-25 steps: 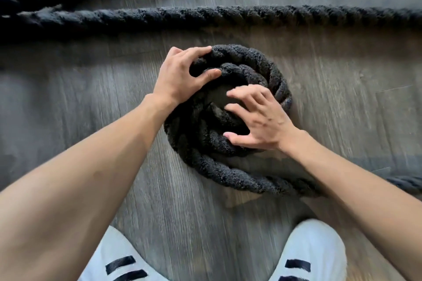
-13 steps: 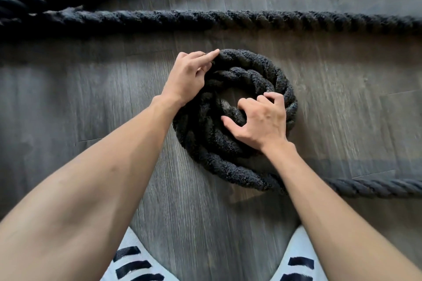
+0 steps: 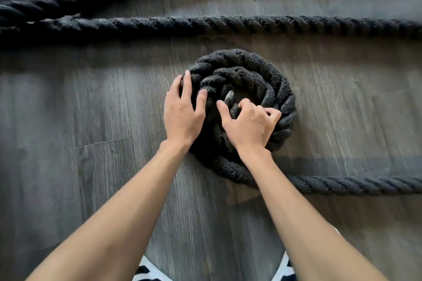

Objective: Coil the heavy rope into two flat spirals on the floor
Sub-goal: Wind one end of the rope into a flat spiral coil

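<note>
Left hand (image 3: 182,116): laid flat on the left side of the coil, fingers straight and spread, index tip on the outer turn, thumb resting on an inner turn; it presses on the rope and grips nothing
Right hand (image 3: 249,128): on the near middle of the coil, just beside the left hand without touching it; fingers curled over the inner turns, thumb out toward the centre, clamped on the rope there
Forearms: both bare, reaching in from the bottom edge and narrowing toward the coil
Floor (image 3: 68,109): grey wood-look planks, seams visible at left and right
Rope (image 3: 228,25): thick, dark, twisted and fuzzy; one straight run lies across the whole width beyond the coil, apart from it; a second run slants in from the upper left and meets the straight run at the left edge
Spiral (image 3: 269,75): one flat coil of about three turns on the floor, centre of view, under both hands; its outer turn leaves at the near side and trails off to the right edge
Rope end (image 3: 229,97): pale-tipped stub at the coil's centre, between the two thumbs
Shoes (image 3: 148,272): white with dark stripes, only the toes showing at the bottom edge, one beside each forearm
</note>
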